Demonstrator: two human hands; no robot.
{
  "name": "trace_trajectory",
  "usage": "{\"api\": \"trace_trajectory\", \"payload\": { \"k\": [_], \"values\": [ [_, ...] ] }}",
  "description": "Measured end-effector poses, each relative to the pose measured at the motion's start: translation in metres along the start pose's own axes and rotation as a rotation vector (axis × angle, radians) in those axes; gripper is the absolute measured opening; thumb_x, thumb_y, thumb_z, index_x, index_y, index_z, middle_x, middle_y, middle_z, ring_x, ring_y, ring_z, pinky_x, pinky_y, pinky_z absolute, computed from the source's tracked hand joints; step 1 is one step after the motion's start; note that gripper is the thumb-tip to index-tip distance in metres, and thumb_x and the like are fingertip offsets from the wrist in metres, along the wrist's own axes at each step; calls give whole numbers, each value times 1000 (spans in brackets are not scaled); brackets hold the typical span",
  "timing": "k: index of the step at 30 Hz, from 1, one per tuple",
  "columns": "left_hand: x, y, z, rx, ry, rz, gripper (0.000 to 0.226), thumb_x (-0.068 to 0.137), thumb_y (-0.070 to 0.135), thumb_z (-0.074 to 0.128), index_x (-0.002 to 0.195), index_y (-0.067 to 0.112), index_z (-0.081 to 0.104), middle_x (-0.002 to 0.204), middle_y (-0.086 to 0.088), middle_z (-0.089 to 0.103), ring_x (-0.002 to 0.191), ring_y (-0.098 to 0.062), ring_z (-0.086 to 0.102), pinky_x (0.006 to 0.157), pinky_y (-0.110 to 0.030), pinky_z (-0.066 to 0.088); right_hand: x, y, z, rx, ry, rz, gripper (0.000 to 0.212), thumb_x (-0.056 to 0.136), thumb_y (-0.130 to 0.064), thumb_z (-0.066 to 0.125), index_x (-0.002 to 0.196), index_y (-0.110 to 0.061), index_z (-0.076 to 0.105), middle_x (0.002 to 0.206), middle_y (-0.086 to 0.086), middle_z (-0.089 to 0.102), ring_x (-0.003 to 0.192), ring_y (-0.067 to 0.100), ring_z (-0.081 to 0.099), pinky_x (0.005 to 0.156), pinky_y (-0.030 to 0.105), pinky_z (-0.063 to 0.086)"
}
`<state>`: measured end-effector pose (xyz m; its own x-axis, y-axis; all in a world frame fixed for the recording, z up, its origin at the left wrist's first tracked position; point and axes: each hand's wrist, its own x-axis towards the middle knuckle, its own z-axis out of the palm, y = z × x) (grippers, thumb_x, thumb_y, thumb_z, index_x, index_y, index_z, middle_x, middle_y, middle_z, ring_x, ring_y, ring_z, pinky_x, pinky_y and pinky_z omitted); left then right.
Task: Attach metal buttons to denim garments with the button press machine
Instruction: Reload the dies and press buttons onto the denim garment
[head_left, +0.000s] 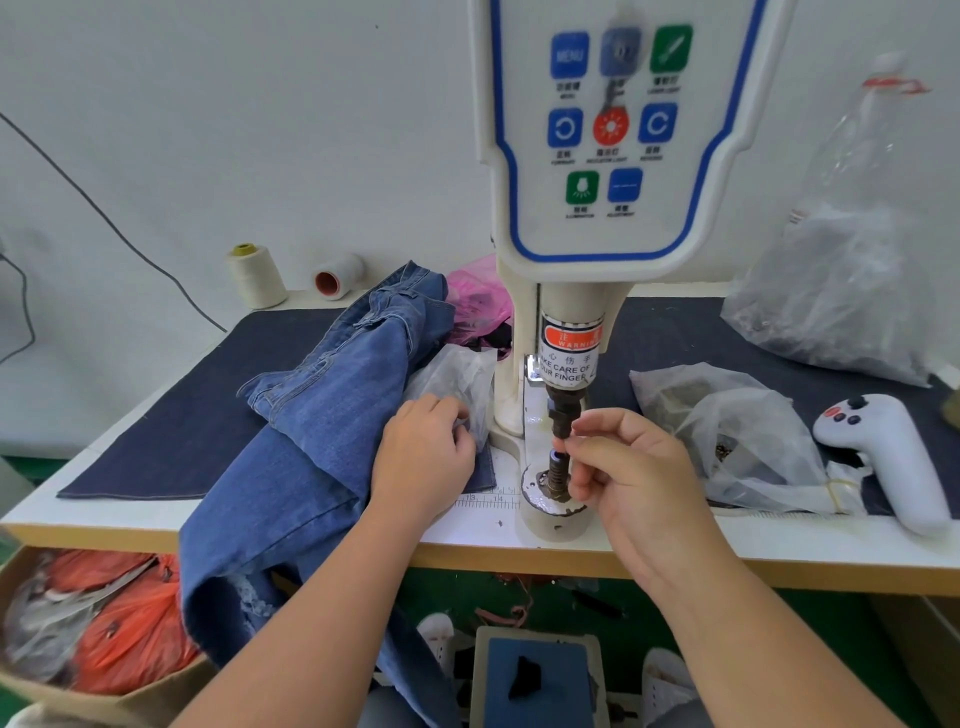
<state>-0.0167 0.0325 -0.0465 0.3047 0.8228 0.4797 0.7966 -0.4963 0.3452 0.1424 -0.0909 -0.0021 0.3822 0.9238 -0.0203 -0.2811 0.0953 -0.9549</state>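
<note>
The white button press machine (613, 156) stands at the table's middle, its dark upper punch (563, 410) above the lower die (557, 467). My right hand (639, 478) pinches a small button part (561, 443) with thumb and forefinger in the gap between punch and die. The blue denim garment (322, 410) lies over the table's left part and hangs off the front edge. Beside the machine's base, my left hand (423, 457) lies on the denim, its fingers curled at the edge of a clear plastic bag (457, 374). What the left fingers hold is hidden.
Clear bags of parts (737, 431) lie right of the machine, with a white handheld controller (893, 457) and a large bag (841, 291) beyond. Thread spools (257, 275) stand at the back left. A box of orange bags (104, 623) sits below left; a foot pedal (535, 675) lies underneath.
</note>
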Motion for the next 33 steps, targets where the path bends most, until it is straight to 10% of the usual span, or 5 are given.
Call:
{"api": "trace_trajectory", "payload": {
  "k": [33],
  "values": [
    [0,0,1,3,17,7,14,88,16,54,97,17,65,92,1,64,83,-18,50,76,-35,44,-26,-11,3,263,16,79,35,84,12,58,66,-14,73,81,20,68,47,10,47,47,20,47]
  ]
}}
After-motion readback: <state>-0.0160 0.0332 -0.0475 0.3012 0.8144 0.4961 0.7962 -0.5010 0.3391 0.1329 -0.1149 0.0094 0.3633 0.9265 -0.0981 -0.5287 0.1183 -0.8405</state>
